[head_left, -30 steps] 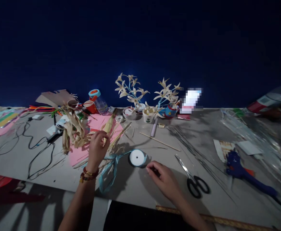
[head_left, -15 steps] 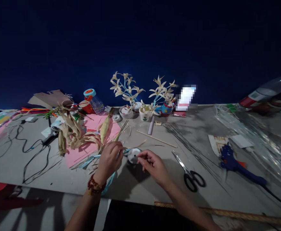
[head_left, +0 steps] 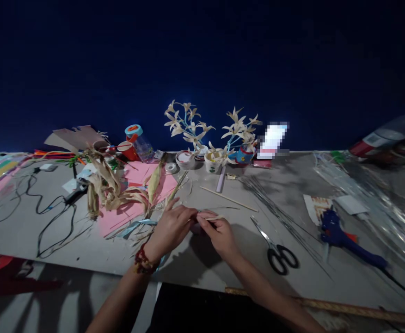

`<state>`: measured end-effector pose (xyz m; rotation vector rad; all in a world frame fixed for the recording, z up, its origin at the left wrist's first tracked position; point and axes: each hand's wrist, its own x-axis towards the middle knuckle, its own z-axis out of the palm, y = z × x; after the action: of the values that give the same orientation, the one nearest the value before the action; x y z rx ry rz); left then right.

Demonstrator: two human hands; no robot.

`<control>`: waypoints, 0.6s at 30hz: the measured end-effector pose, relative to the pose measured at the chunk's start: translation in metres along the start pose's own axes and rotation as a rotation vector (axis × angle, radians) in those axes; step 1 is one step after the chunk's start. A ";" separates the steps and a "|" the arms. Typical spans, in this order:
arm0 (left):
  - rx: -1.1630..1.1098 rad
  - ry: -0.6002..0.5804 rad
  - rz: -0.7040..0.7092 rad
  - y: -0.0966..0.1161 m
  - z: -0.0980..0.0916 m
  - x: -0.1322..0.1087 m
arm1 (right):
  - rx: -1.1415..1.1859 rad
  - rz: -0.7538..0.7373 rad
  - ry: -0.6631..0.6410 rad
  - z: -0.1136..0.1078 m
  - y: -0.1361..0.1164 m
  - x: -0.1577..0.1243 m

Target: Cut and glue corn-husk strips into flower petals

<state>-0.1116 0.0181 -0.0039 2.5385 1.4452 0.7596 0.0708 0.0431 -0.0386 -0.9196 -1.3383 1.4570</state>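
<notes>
My left hand (head_left: 174,227) and my right hand (head_left: 222,235) meet at the fingertips above the front middle of the table. The right thumb and fingers pinch a thin pale strip (head_left: 217,218), which looks like dried husk. The left fingers are closed against the right fingertips, and what they hold is hidden. A round shape under the fingers is mostly covered. Left of my left hand lie a light-blue ribbon-like strip (head_left: 138,226) and dry scraps. Black-handled scissors (head_left: 275,252) lie open to the right of my right hand.
Pale artificial flowers (head_left: 188,122) stand in small pots at the back. Dried corn husks (head_left: 108,187) lie on pink paper (head_left: 115,222). To the right are thin wires (head_left: 275,208), a blue glue gun (head_left: 337,231) and clear plastic wrapping (head_left: 372,203). Black cables (head_left: 39,212) run at left.
My hands have come together; they were apart beside a round white disc, which the fingers now cover. A pale strip now shows in the right fingers. The view has shifted slightly.
</notes>
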 end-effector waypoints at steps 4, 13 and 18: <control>-0.009 -0.027 -0.005 -0.024 0.000 0.001 | 0.016 -0.022 0.068 -0.021 -0.009 -0.002; 0.205 0.007 -0.228 -0.058 -0.017 -0.022 | 0.270 0.100 0.405 -0.067 -0.019 -0.006; -0.273 0.363 -0.422 -0.042 -0.020 -0.018 | 0.319 0.175 0.397 -0.065 -0.022 -0.010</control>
<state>-0.1617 0.0226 -0.0077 1.8713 1.7540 1.2739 0.1386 0.0522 -0.0260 -1.0634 -0.7269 1.4696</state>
